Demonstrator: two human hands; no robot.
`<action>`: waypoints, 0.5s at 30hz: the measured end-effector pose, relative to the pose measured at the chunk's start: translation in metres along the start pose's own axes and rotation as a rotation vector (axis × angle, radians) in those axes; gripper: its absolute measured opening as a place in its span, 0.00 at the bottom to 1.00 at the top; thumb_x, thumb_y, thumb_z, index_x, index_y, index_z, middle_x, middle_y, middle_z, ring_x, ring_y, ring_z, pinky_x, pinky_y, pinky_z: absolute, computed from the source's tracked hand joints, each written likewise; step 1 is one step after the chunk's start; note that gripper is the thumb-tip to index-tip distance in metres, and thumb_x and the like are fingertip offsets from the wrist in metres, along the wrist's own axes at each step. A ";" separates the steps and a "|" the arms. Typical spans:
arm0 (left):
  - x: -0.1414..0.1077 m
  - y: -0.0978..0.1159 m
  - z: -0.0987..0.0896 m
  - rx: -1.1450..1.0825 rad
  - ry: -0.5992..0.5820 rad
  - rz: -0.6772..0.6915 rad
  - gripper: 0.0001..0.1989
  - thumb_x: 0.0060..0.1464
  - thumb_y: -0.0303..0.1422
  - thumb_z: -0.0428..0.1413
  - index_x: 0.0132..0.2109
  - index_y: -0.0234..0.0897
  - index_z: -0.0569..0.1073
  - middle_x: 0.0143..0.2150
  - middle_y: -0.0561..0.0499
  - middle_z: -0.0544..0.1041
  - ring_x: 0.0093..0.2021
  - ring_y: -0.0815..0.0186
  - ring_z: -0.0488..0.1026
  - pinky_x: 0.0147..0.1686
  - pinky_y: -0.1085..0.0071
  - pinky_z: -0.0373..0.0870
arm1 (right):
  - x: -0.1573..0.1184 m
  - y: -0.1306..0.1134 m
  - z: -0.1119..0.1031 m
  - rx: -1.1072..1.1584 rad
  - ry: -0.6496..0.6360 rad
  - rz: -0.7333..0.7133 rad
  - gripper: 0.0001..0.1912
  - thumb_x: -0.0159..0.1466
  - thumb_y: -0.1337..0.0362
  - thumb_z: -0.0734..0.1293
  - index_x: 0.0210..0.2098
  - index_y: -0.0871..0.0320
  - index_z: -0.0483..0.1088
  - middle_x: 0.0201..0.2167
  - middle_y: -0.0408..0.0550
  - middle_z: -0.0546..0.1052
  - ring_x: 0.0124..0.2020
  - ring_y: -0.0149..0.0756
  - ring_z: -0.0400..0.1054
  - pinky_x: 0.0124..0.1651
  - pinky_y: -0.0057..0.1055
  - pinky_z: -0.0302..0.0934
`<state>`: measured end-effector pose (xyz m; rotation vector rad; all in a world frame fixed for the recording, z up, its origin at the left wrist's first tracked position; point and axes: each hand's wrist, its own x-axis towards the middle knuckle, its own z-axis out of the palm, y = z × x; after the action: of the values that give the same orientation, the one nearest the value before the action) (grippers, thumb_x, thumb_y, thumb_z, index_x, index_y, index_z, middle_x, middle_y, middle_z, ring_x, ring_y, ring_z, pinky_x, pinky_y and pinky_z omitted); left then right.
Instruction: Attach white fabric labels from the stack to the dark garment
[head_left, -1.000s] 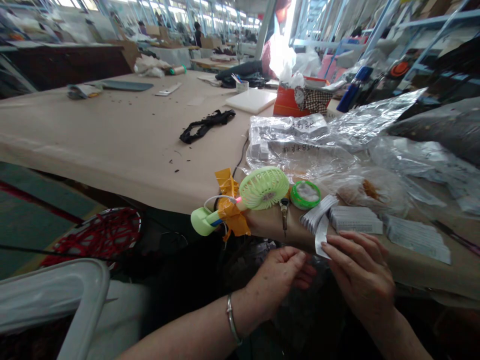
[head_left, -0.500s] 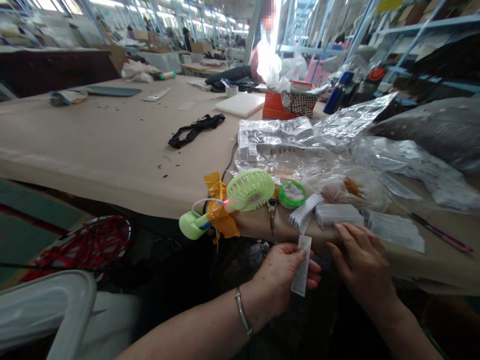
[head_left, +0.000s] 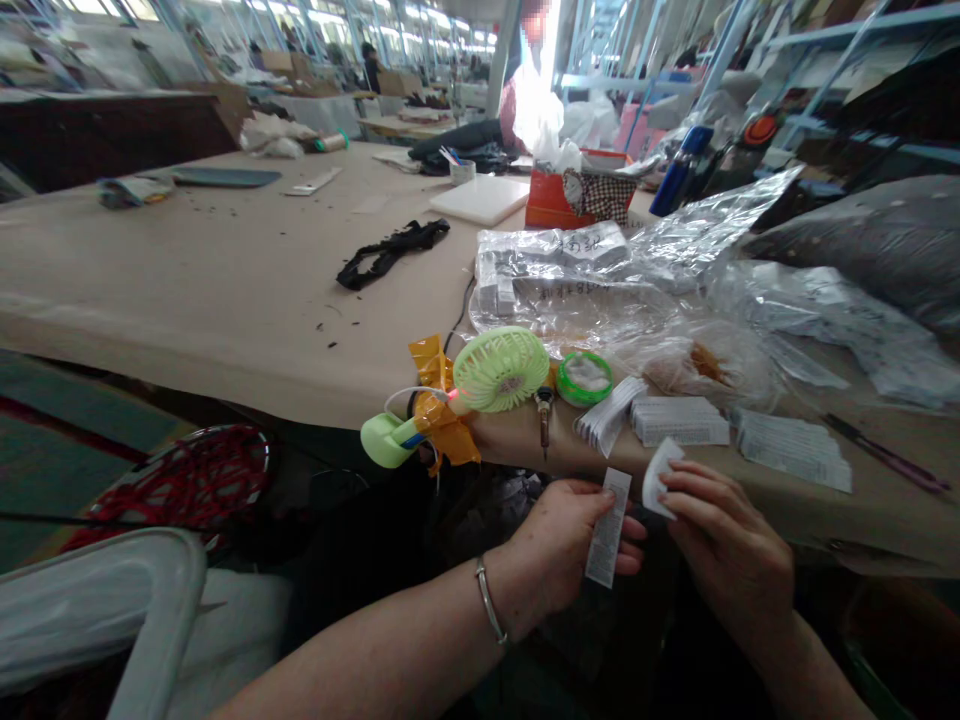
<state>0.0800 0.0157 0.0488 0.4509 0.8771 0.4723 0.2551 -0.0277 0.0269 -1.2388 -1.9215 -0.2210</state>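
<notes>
The left hand [head_left: 562,540] is pinching a narrow printed label [head_left: 607,535] between its thumb and fingers, and the right hand [head_left: 727,550] is gripping a curled white label [head_left: 660,485] at its fingertips. The printed label is tilting upright just off the table's near edge, the curled one beside it, nearer the right hand; the right fingers are partly covering the curled label. Just beyond, a fanned stack [head_left: 609,415], a middle stack [head_left: 679,420] and a right stack [head_left: 791,450] are lying along the edge of the table [head_left: 225,270]. Left of these, a green tub [head_left: 581,401] is sitting next to a pen-like tool [head_left: 544,425], and a green fan [head_left: 501,370], held by orange tape [head_left: 450,435], is jutting over the edge. Clear plastic bags [head_left: 570,310] are crowding the surface behind, while a purple-handled tool [head_left: 892,460] is lying at far right. Half a second ago the right hand was resting by the middle stack without the curled label; the left is still holding its own. In all, two labels are being held, and three stacks, one tub and one fan are lining the edge.
</notes>
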 end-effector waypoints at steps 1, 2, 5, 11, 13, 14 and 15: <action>0.000 0.000 0.001 -0.037 -0.023 0.025 0.08 0.54 0.30 0.54 0.35 0.28 0.72 0.25 0.48 0.74 0.20 0.70 0.69 0.24 0.74 0.67 | 0.000 -0.009 0.001 0.052 -0.042 -0.064 0.06 0.62 0.71 0.65 0.35 0.54 0.73 0.38 0.48 0.79 0.47 0.40 0.73 0.49 0.40 0.67; 0.000 -0.001 0.002 -0.076 -0.045 0.057 0.07 0.51 0.29 0.56 0.33 0.27 0.73 0.24 0.49 0.73 0.21 0.71 0.69 0.23 0.75 0.65 | -0.001 -0.017 0.002 0.094 -0.084 -0.119 0.07 0.62 0.72 0.65 0.35 0.55 0.73 0.38 0.47 0.79 0.47 0.40 0.73 0.50 0.40 0.67; 0.000 -0.005 0.002 -0.160 -0.063 0.120 0.05 0.43 0.27 0.60 0.28 0.28 0.73 0.24 0.49 0.73 0.22 0.73 0.67 0.22 0.78 0.59 | -0.004 -0.033 0.007 0.122 -0.160 -0.176 0.08 0.62 0.73 0.64 0.35 0.56 0.73 0.37 0.48 0.80 0.48 0.38 0.73 0.53 0.40 0.65; 0.001 -0.010 -0.001 -0.186 -0.050 0.110 0.10 0.42 0.31 0.63 0.30 0.28 0.73 0.26 0.48 0.74 0.25 0.71 0.69 0.25 0.77 0.63 | -0.006 -0.042 0.009 0.131 -0.194 -0.182 0.09 0.62 0.75 0.63 0.35 0.58 0.74 0.38 0.49 0.79 0.50 0.38 0.71 0.55 0.39 0.63; 0.001 -0.010 -0.002 -0.160 -0.037 0.116 0.10 0.43 0.30 0.63 0.31 0.27 0.72 0.25 0.49 0.73 0.23 0.72 0.68 0.24 0.78 0.62 | -0.007 -0.040 0.006 0.145 -0.216 -0.195 0.09 0.62 0.75 0.64 0.38 0.58 0.73 0.39 0.49 0.79 0.51 0.39 0.70 0.55 0.39 0.64; 0.001 -0.010 -0.003 -0.141 -0.030 0.109 0.09 0.44 0.30 0.62 0.32 0.27 0.72 0.25 0.49 0.73 0.22 0.73 0.68 0.23 0.78 0.62 | -0.009 -0.036 0.003 0.144 -0.230 -0.191 0.11 0.62 0.75 0.64 0.41 0.58 0.73 0.41 0.50 0.79 0.52 0.40 0.69 0.55 0.39 0.65; 0.000 -0.010 -0.003 -0.114 -0.023 0.092 0.09 0.47 0.31 0.61 0.33 0.27 0.72 0.25 0.49 0.73 0.21 0.72 0.68 0.23 0.78 0.63 | -0.011 -0.030 -0.001 0.125 -0.236 -0.171 0.13 0.61 0.74 0.65 0.45 0.58 0.72 0.43 0.50 0.78 0.53 0.41 0.68 0.54 0.39 0.65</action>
<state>0.0793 0.0086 0.0415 0.3928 0.8050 0.5970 0.2326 -0.0507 0.0279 -1.0567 -2.2115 -0.0428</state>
